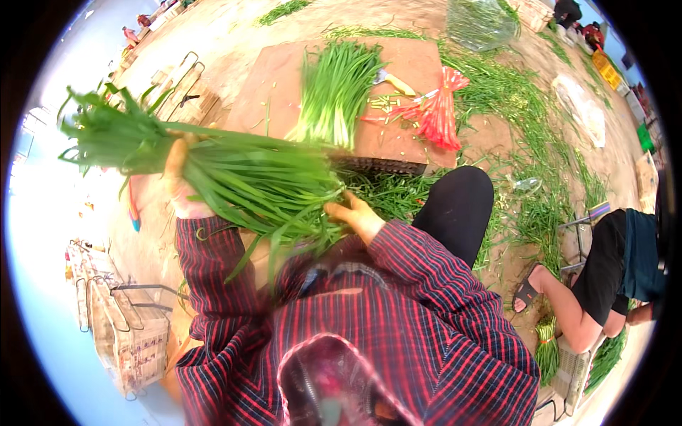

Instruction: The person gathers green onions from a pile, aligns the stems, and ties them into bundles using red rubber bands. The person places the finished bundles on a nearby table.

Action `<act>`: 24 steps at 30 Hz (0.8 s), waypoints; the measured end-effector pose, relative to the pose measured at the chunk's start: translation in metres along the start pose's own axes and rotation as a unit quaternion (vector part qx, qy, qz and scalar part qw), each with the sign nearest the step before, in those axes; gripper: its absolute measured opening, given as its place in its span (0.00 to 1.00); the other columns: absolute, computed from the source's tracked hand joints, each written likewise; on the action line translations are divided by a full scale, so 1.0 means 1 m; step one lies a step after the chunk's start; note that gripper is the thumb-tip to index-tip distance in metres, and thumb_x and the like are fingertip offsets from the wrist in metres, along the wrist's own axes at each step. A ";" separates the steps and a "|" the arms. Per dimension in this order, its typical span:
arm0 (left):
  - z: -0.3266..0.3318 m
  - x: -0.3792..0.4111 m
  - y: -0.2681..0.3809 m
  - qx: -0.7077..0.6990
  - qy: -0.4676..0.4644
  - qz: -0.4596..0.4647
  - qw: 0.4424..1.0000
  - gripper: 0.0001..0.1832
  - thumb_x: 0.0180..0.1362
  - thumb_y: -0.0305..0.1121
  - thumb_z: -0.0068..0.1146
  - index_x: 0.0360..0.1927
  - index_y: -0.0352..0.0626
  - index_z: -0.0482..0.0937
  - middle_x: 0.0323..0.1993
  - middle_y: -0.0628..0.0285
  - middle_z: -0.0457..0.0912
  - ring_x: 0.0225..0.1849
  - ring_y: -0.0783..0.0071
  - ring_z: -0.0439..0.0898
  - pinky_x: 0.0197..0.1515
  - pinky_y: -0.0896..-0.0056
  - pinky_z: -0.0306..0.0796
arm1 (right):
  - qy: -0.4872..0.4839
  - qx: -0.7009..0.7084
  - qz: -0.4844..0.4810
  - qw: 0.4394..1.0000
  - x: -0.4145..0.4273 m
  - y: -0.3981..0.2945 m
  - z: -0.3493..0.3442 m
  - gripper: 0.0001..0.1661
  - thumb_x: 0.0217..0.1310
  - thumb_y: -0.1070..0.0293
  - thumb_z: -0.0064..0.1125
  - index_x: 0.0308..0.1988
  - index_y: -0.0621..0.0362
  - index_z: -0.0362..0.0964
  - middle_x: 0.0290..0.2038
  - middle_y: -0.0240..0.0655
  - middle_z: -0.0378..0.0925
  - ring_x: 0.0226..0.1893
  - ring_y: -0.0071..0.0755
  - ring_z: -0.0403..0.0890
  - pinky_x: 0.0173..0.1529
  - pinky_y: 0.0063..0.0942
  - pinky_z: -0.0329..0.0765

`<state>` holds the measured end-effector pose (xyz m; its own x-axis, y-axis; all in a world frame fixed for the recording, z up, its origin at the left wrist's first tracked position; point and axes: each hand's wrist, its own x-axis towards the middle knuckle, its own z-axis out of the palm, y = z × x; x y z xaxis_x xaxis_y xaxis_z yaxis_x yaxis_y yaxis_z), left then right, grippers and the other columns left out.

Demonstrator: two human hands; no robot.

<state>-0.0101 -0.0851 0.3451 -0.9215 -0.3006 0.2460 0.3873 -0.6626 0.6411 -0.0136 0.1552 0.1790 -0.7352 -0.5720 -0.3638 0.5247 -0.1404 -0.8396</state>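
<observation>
My left hand (178, 165) grips a large bunch of long green leafy stalks, like garlic chives (256, 175), held sideways above my lap. At the right end of this bunch, my right hand (357, 213) touches the stalks with thumb and fingers; how firmly it holds them I cannot tell. A second pile of chives (338, 90) lies on a brown board (282, 69) before me. Right of that pile are a knife with a yellow handle (399, 84), short cut stalk pieces (384, 103) and a bundle of red and white ties (439, 112).
Loose green leaves (517, 117) litter the floor right of the board. A clear plastic bag of greens (479, 24) stands beyond. Wooden crates (133, 330) are at lower left. A seated person (597, 277) is at right, beside a tied bunch of greens (546, 351) and a crate (573, 378).
</observation>
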 end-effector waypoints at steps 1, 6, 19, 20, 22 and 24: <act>-0.002 0.000 0.002 -0.005 -0.009 0.038 0.999 0.09 0.59 0.35 0.58 0.41 0.46 0.78 0.38 0.63 0.82 0.48 0.63 0.78 0.59 0.56 0.70 | -0.061 0.068 0.020 0.996 -0.008 -0.011 0.005 0.49 0.57 0.50 0.65 0.67 0.64 0.51 0.56 0.40 0.71 0.50 0.33 0.74 0.51 0.28 0.73; -0.028 0.001 0.031 -0.008 -0.090 0.038 0.995 0.09 0.61 0.37 0.57 0.42 0.49 0.77 0.41 0.68 0.78 0.50 0.69 0.74 0.60 0.58 0.67 | -0.052 0.097 -0.001 0.994 -0.003 0.008 0.025 0.27 0.65 0.57 0.57 0.56 0.64 0.68 0.43 0.39 0.79 0.26 0.22 0.75 0.26 0.18 0.70; -0.092 0.014 0.087 -0.101 -0.161 0.088 0.978 0.09 0.66 0.41 0.49 0.36 0.48 0.73 0.35 0.68 0.74 0.38 0.73 0.73 0.41 0.66 0.72 | -0.051 0.006 -0.079 0.996 -0.012 -0.028 -0.001 0.32 0.60 0.50 0.61 0.56 0.62 0.69 0.51 0.42 0.77 0.51 0.35 0.75 0.57 0.33 0.70; -0.068 0.008 0.069 -0.103 -0.103 0.101 0.984 0.08 0.65 0.40 0.50 0.33 0.50 0.72 0.31 0.70 0.71 0.35 0.76 0.70 0.36 0.70 0.69 | -0.117 0.000 -0.092 0.989 -0.011 -0.036 0.003 0.36 0.58 0.51 0.63 0.59 0.63 0.66 0.52 0.41 0.75 0.53 0.35 0.74 0.59 0.33 0.68; -0.073 0.007 0.060 -0.090 -0.096 0.086 0.988 0.08 0.65 0.39 0.50 0.32 0.50 0.71 0.31 0.71 0.70 0.36 0.77 0.70 0.36 0.71 0.68 | -0.198 -0.037 -0.104 0.974 -0.014 -0.056 0.023 0.43 0.54 0.53 0.67 0.62 0.65 0.61 0.55 0.40 0.73 0.55 0.34 0.72 0.61 0.33 0.66; -0.077 0.013 0.057 -0.073 -0.014 0.120 0.990 0.07 0.65 0.37 0.49 0.32 0.50 0.70 0.28 0.73 0.69 0.32 0.79 0.67 0.33 0.72 0.66 | -0.244 -0.023 -0.097 0.965 -0.007 -0.070 0.040 0.45 0.52 0.57 0.68 0.63 0.67 0.57 0.56 0.42 0.71 0.56 0.34 0.71 0.61 0.31 0.66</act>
<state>0.0022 -0.1795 0.3291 -0.8024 -0.4434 0.3996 0.5931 -0.6673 0.4506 -0.0284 0.1370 0.2563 -0.5212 -0.8530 0.0256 0.3696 -0.2527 -0.8942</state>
